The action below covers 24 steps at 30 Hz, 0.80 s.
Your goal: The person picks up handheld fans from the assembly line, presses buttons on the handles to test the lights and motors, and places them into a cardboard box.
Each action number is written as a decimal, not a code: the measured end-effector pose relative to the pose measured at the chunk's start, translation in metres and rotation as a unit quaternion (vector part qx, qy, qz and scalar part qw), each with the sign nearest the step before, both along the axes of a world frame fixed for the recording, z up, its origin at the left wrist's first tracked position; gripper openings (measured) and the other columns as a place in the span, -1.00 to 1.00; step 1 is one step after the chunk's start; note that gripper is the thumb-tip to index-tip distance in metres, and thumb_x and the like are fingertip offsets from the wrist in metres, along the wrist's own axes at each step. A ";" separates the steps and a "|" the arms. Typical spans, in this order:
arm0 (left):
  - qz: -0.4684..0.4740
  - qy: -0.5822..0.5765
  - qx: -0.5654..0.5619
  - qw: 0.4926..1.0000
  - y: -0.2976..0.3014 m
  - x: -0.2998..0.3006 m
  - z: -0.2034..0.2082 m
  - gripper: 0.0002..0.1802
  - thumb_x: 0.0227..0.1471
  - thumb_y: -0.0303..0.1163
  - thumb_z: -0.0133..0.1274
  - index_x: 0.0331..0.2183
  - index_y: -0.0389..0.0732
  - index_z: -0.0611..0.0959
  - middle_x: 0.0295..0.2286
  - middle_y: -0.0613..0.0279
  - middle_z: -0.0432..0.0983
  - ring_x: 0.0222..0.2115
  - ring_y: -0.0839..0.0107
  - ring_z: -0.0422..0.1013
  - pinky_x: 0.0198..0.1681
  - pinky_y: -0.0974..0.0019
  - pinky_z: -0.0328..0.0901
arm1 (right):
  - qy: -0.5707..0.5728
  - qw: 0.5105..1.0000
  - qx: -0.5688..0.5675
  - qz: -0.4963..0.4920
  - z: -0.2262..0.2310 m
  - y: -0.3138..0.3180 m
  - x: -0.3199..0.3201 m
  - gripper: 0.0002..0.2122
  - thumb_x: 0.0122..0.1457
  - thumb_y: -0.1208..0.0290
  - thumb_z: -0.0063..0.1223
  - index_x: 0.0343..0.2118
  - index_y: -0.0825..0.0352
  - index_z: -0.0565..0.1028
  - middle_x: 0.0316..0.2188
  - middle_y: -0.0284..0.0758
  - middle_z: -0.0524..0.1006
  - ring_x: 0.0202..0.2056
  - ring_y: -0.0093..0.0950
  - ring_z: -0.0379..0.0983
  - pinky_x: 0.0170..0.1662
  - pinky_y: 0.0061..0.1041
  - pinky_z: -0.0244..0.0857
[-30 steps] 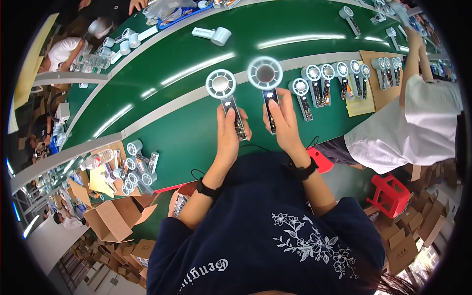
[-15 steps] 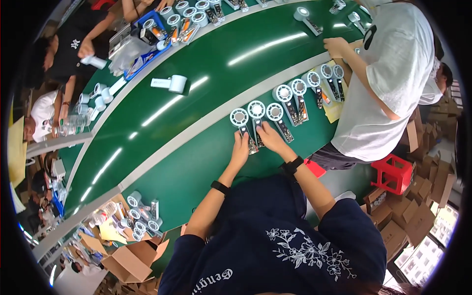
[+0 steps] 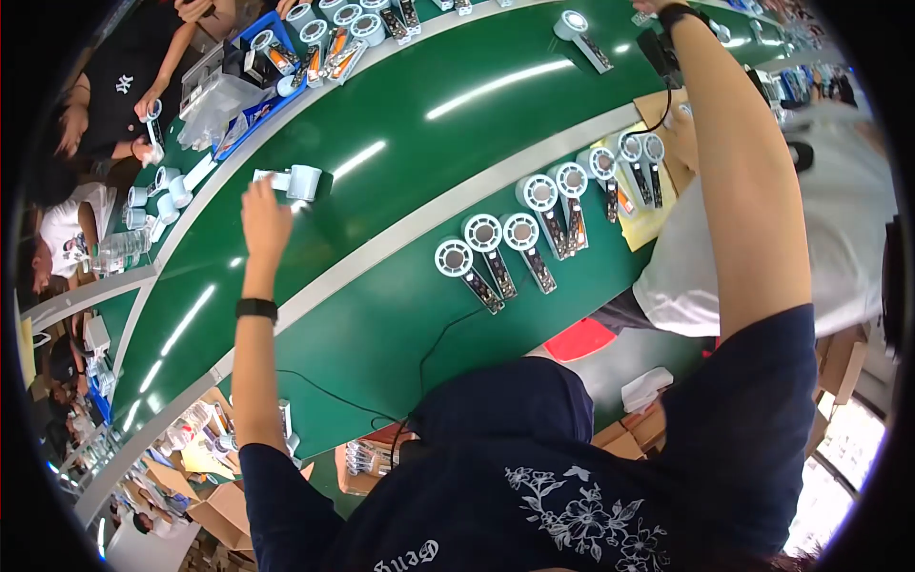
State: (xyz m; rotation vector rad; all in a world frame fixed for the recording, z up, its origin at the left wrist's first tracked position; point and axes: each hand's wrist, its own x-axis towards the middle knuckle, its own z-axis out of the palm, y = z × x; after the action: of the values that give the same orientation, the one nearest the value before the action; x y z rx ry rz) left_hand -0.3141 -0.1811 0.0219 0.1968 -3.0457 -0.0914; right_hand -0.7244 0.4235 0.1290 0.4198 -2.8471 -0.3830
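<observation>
My left hand (image 3: pixel 264 221) reaches out over the belt, fingers extended at the handle of a pale blue handheld fan (image 3: pixel 304 182). Whether the fingertips touch that handle I cannot tell. My right arm stretches far forward, and my right hand (image 3: pixel 654 6) is cut off by the upper edge, its fingers mostly hidden. Three handheld fans with round grilles and opened handles, a left one (image 3: pixel 454 257), a middle one (image 3: pixel 483 234) and a right one (image 3: pixel 521 232), lie in a row on the green table (image 3: pixel 362 334). Circuit boards show in their handles.
More opened fans (image 3: pixel 539 194) continue the row toward a yellow sheet (image 3: pixel 648 224) and a co-worker in a white shirt (image 3: pixel 705 257). A black corded device (image 3: pixel 658 57) is near my right forearm. Another fan (image 3: pixel 572 26) lies farther up the belt. A thin black cable (image 3: pixel 443 334) crosses the table.
Both hands have left the fans in the row. My left hand has gone left and forward to the fan on the belt; the right has gone far forward and right. The view has shifted.
</observation>
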 end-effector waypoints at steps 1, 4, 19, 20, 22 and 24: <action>-0.007 0.008 0.015 1.000 0.000 -0.010 -0.010 -0.51 -0.20 -0.53 -0.01 -0.11 -0.14 0.41 -0.12 0.13 0.36 -0.09 0.13 0.30 -0.11 0.14 0.24 | -0.153 0.925 -0.302 -0.172 -0.012 0.047 -0.011 -0.71 0.05 0.19 -0.06 -0.25 0.27 0.44 -0.25 -0.03 0.46 -0.34 -0.16 0.48 -0.32 -0.09 0.30; -0.104 0.047 -0.085 0.990 -0.044 -0.006 -0.016 -0.29 -0.32 -0.63 0.03 -0.01 -0.12 0.31 -0.06 0.15 0.28 0.05 0.19 0.17 0.10 0.13 0.08 | -0.243 0.926 -0.249 -0.146 -0.077 0.002 0.005 -0.57 -0.02 0.16 0.00 -0.08 0.26 0.38 -0.16 -0.13 0.46 -0.29 -0.22 0.46 -0.25 -0.25 0.32; -0.177 -0.069 -0.027 0.981 -0.072 -0.011 -0.006 -0.62 -0.35 -0.48 0.16 -0.34 -0.13 0.45 -0.37 0.19 0.33 -0.30 0.18 0.37 -0.33 0.18 0.33 | -0.339 0.719 -0.577 -0.187 -0.198 -0.065 0.086 -0.58 -0.15 0.18 0.16 -0.26 0.37 0.42 -0.47 -0.29 0.49 -0.49 -0.45 0.42 -0.43 -0.48 0.33; -0.175 -0.089 -0.032 0.980 -0.068 -0.002 -0.006 -0.63 -0.34 -0.46 0.16 -0.35 -0.12 0.44 -0.36 0.19 0.33 -0.33 0.17 0.38 -0.36 0.17 0.33 | -0.373 0.611 -0.671 -0.191 -0.194 -0.073 0.090 -0.63 -0.14 0.19 0.15 -0.32 0.35 0.43 -0.52 -0.34 0.46 -0.55 -0.52 0.38 -0.51 -0.53 0.29; -0.169 -0.152 -0.030 0.973 -0.056 0.021 0.001 -0.63 -0.31 -0.43 0.15 -0.35 -0.10 0.40 -0.33 0.19 0.33 -0.40 0.16 0.40 -0.40 0.16 0.33 | -0.377 0.498 -0.748 -0.223 -0.171 -0.097 0.107 -0.71 -0.10 0.20 0.12 -0.40 0.31 0.43 -0.58 -0.38 0.42 -0.62 -0.58 0.33 -0.58 -0.58 0.21; -0.191 -0.202 -0.005 0.961 -0.036 0.041 0.005 -0.60 -0.30 -0.42 0.14 -0.31 -0.09 0.38 -0.35 0.16 0.35 -0.43 0.14 0.42 -0.43 0.16 0.34 | -0.413 0.627 -0.627 -0.206 -0.137 -0.085 0.122 -0.81 0.02 0.29 0.04 -0.44 0.31 0.40 -0.60 -0.43 0.40 -0.67 -0.64 0.30 -0.68 -0.68 0.10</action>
State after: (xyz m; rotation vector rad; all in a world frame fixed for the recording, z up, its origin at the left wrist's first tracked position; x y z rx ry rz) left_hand -0.2735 -0.2171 0.0264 -0.4312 -3.4448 -0.0671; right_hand -0.6024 0.3383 -0.0076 -0.5007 -2.9437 2.1470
